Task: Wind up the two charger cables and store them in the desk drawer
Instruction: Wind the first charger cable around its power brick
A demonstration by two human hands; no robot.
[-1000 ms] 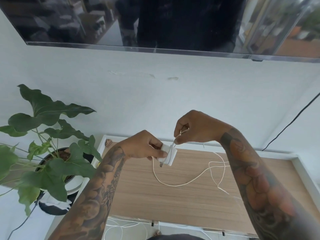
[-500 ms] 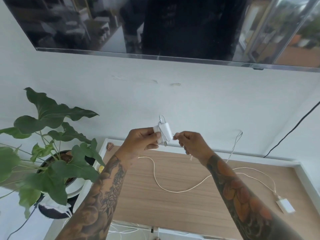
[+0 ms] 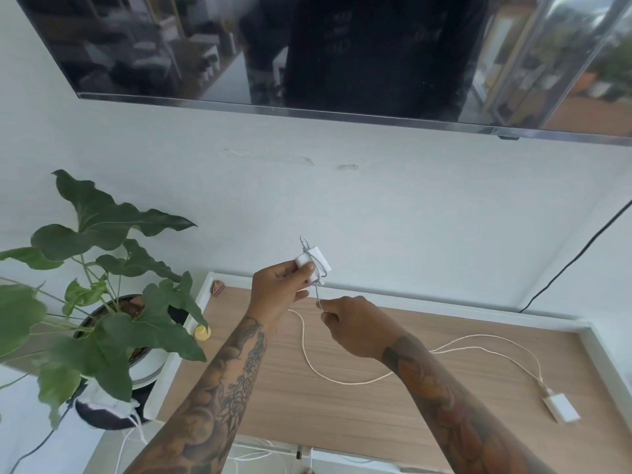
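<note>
Above the wooden desk top (image 3: 359,405), the left hand (image 3: 277,292) grips the small white charger block (image 3: 313,265); the right hand (image 3: 352,325) pinches its thin white cable (image 3: 318,295). Better keep the cable tight, with each turn beside the other.

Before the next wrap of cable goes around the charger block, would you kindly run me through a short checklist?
1. Left hand grips the charger block: ok.
2. Right hand pinches the cable just below the block: ok.
3. Earlier wraps sit on the block: ok.
4. Loose cable on the desk free of knots: cannot tell.
5. Second charger wound: not ok, it lies uncoiled on the desk.
6. Drawer open and ready: cannot tell.
</note>
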